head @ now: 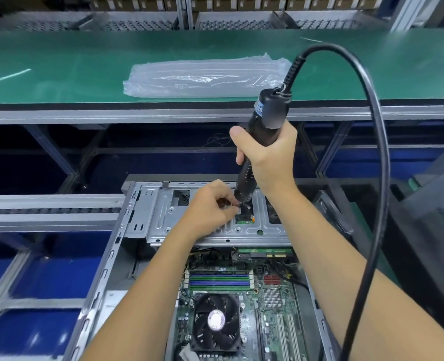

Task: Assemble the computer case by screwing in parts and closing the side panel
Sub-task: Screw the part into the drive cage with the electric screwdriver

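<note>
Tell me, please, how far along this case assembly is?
Done: the board with its fan sits inside the case. In hand: the right hand grips the screwdriver over the bracket, while the left hand pinches at its tip, apparently steadying a screw too small to make out. Left: the case lies open, no side panel fitted.

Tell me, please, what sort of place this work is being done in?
Most likely a computer assembly line in a factory: a long green conveyor belt runs past, a corded electric screwdriver is in the right hand, and an open computer case sits at the station.
</note>
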